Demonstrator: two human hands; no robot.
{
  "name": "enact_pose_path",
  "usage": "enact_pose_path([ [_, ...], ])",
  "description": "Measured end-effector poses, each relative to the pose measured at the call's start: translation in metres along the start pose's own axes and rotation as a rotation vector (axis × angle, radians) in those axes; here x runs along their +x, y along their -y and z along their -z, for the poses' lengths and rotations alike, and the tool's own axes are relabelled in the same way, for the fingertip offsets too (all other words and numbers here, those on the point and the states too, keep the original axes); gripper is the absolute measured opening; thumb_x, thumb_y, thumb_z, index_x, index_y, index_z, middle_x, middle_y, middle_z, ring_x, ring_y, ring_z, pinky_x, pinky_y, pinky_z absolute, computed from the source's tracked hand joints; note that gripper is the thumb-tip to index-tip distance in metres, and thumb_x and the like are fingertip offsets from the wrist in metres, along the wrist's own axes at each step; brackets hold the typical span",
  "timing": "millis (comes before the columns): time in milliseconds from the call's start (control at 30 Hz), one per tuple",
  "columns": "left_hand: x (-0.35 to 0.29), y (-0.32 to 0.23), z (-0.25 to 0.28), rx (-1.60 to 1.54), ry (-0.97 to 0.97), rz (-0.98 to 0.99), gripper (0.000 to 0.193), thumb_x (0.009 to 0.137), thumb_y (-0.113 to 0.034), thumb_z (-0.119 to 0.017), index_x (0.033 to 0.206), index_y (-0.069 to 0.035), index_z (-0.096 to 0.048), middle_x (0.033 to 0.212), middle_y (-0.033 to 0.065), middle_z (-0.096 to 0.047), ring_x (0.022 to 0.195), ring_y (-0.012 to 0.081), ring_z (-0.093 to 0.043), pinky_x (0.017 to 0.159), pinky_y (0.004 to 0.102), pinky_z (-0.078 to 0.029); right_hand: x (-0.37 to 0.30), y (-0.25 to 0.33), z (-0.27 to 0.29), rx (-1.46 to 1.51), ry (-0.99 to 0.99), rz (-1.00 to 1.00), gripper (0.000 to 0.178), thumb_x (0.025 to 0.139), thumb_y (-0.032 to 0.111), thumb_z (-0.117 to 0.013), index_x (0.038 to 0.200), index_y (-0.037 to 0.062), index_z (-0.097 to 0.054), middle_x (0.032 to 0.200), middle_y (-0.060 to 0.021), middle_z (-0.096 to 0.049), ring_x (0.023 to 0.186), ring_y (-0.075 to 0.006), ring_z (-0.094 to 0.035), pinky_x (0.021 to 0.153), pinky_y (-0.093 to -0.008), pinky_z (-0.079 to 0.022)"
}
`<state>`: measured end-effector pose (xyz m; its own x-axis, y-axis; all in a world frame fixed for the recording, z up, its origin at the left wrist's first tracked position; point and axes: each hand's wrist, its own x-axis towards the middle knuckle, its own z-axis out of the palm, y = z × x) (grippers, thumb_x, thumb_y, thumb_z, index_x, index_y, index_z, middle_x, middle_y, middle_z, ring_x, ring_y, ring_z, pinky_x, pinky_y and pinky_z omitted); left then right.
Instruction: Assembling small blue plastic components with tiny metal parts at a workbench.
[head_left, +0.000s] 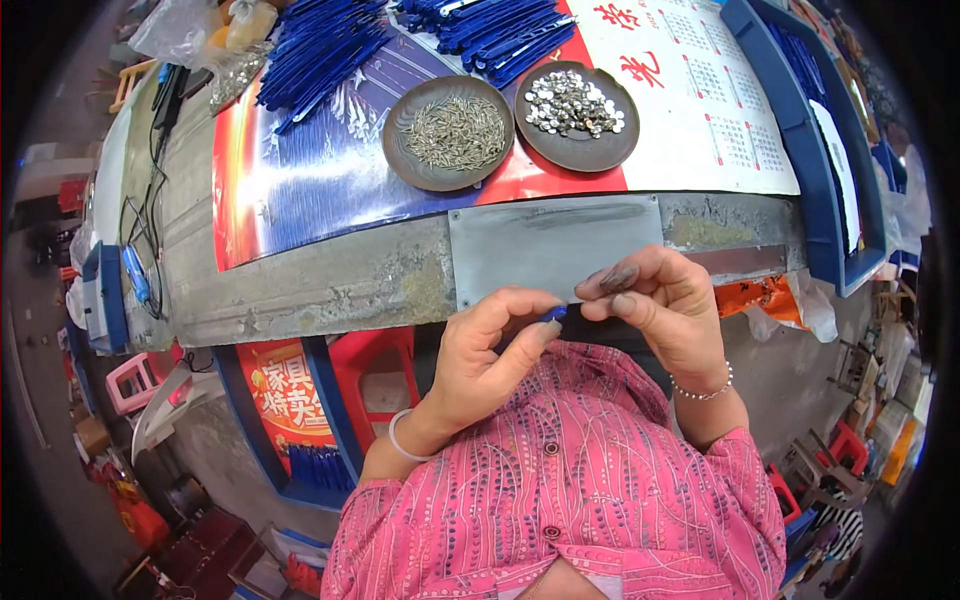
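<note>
My left hand (480, 350) pinches a slim blue piece (553, 314) between thumb and fingers; only its end shows, so its exact kind is unclear. Close beside it, my right hand (665, 305) has thumb and fingertips pressed together, the fingertips darkened. Whatever they hold is too small to make out. Both hands are above the near table edge, by a grey metal plate (550, 240). Beyond them stand two dark round dishes. The left dish (395, 155) holds many thin metal pins (455, 135); the right dish (575, 157) holds small shiny round metal pieces (585, 100).
Heaps of slim blue strips (325, 50) lie at the far side on a printed poster sheet (330, 190). A blue crate (805, 150) stands at the right table edge. At left are cables (150, 210) and a blue-handled tool (136, 272); a red stool (370, 350) is below.
</note>
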<state>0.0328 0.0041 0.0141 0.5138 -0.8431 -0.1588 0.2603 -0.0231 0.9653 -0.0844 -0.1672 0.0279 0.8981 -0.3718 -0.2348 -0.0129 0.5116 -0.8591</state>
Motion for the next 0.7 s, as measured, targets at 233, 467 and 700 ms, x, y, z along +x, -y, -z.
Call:
enact_pose_path([
  [233,0.005,-0.001,0.0,0.073,-0.012,0.009,0.018,0.085,-0.002,-0.06,0.103,0.001,-0.059,0.085,0.0048,-0.063,0.073,0.0078,-0.059,0.064,0.0216,-0.046,0.015,-0.009,0.011,-0.264,-0.003,0.234,0.011,0.086,0.005,-0.059,0.093,-0.0005,-0.051,0.095,-0.0149,-0.059,0.072,-0.015,-0.06,0.063,-0.0254,-0.051],
  [467,0.008,0.002,0.0,0.074,-0.02,-0.011,0.016,0.084,-0.002,-0.061,0.099,0.0,-0.061,0.084,0.0079,-0.063,0.071,0.0134,-0.061,0.064,0.0241,-0.047,0.014,0.0,-0.008,0.083,-0.04,-0.038,0.012,0.086,0.007,-0.06,0.09,0.0008,-0.051,0.083,-0.0121,-0.058,0.066,-0.0118,-0.057,0.056,-0.0215,-0.047],
  [700,0.01,0.008,0.003,0.127,0.085,-0.16,0.018,0.086,0.006,-0.056,0.104,0.004,-0.055,0.091,0.0059,-0.056,0.075,0.0074,-0.053,0.066,0.0187,-0.042,0.013,0.0,-0.015,-0.042,-0.012,-0.07,0.012,0.087,0.009,-0.06,0.088,0.0013,-0.051,0.081,-0.0092,-0.058,0.066,-0.0102,-0.056,0.056,-0.0205,-0.046],
])
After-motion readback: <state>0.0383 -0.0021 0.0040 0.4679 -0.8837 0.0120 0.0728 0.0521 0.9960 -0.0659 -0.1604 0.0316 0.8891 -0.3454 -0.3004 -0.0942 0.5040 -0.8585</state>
